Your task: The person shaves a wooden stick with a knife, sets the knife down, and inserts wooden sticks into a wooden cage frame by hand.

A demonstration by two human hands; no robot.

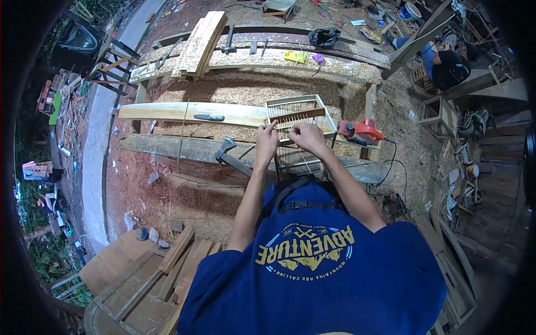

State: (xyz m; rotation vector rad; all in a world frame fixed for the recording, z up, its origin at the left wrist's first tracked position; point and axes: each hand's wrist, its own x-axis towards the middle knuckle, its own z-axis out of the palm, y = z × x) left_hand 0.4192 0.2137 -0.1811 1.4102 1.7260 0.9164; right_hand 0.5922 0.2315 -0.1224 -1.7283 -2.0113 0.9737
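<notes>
A small wooden cage-like frame (325, 104) with thin bars stands before my body. A brown strip (301, 115) with a row of thin sticks below it lies across its upper part. At the strip's left end is my left hand (267, 143), index finger reaching to it and the other fingers curled; what they hold is hidden. My right hand (309, 138) is closed in a pinch over the thin sticks, its grip too small to make out.
A hatchet (226, 149) rests left of my hands. Beyond it lies a knife (209, 117) on a pale plank (156, 110). A red power planer (362, 132) with a cord sits to the right. Stacked boards (202, 42) lie on the far bench; another person (451, 67) is at upper right.
</notes>
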